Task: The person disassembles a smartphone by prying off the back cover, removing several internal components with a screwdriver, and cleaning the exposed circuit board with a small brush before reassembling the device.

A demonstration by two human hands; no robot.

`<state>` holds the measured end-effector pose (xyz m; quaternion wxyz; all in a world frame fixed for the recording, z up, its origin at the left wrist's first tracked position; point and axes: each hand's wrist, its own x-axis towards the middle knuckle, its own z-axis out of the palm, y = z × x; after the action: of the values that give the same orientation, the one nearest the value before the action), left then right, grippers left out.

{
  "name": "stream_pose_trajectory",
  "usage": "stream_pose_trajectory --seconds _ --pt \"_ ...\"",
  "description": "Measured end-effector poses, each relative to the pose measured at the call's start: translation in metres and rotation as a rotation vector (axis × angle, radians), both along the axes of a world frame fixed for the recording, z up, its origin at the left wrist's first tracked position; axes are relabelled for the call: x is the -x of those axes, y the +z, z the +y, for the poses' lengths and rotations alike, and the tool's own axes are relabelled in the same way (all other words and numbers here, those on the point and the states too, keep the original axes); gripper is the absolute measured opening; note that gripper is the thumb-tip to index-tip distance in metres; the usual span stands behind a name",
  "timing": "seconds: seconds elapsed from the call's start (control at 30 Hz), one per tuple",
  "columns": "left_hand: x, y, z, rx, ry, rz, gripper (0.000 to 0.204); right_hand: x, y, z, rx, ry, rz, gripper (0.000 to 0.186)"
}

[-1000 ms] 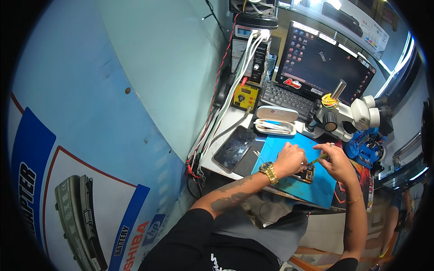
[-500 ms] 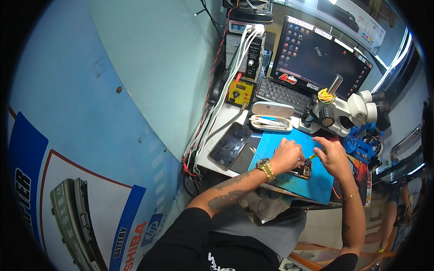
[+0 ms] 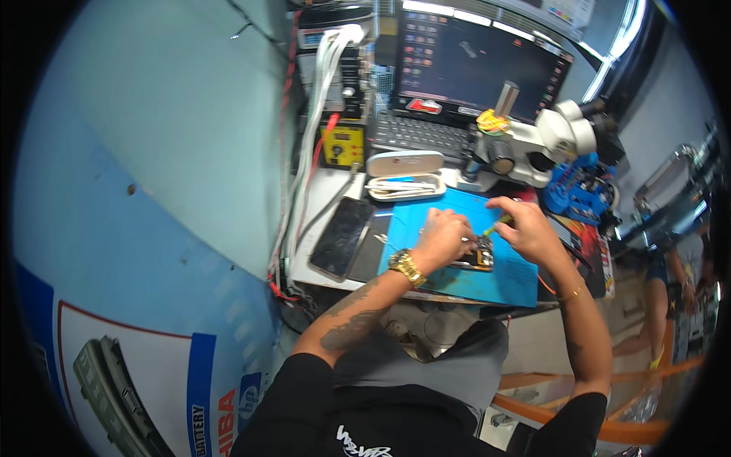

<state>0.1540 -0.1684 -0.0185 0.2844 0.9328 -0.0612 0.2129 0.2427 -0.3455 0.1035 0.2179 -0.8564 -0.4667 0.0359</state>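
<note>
A: Starting nearest, what lies on the blue mat [image 3: 512,282]?

B: An opened device [image 3: 481,260], inner parts showing, near the mat's middle. Call that the centre of the clock

A: And the hands?

B: The left hand [image 3: 448,233] comes in at ten o'clock, fingers bunched narrow over the device; I can't tell what they pinch. The right hand [image 3: 531,230], at two, grips a slim yellow-green tool [image 3: 499,224] between thumb and forefinger, angled down toward the device

A: Has that changed from half a second ago?

B: Hardly. Both hands stay at the device, and the tool keeps to the right hand. It's the view that swings: the whole bench now sits further left and higher, and the picture is blurrier

A: Further out?

B: A dark phone [image 3: 341,238] at nine, off the mat; an open case [image 3: 406,162] with thin white sticks at eleven; a blue rack [image 3: 571,192] at two

A: And farthest?

B: A yellow box [image 3: 344,146] at ten, a microscope [image 3: 560,134] at one, and a laptop [image 3: 472,65] at twelve, its screen now nearer the top edge
</note>
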Motion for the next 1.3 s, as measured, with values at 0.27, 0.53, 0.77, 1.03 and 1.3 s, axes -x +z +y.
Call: stream_pose_trajectory --seconds 0.27,0.53,0.77,1.03,1.3 --pt "0.0 0.008 0.0 -0.005 0.018 -0.068 0.011 0.006 0.015 -0.006 -0.139 -0.125 0.041 0.036" --pt "-0.003 0.016 0.007 0.557 -0.247 0.301 0.031 0.014 -0.004 -0.014 -0.117 -0.063 0.113 0.036" --pt "-0.008 0.006 0.009 0.609 -0.171 0.159 0.042 0.021 -0.008 -0.017 -0.107 -0.045 0.08 0.036" --pt "-0.004 0.01 0.008 0.621 -0.217 0.216 0.033 0.027 -0.014 -0.017 -0.105 -0.002 -0.017 0.03" --pt "0.006 0.022 0.009 0.628 -0.491 0.359 0.028 0.034 -0.016 -0.014 -0.047 -0.037 -0.161 0.018"
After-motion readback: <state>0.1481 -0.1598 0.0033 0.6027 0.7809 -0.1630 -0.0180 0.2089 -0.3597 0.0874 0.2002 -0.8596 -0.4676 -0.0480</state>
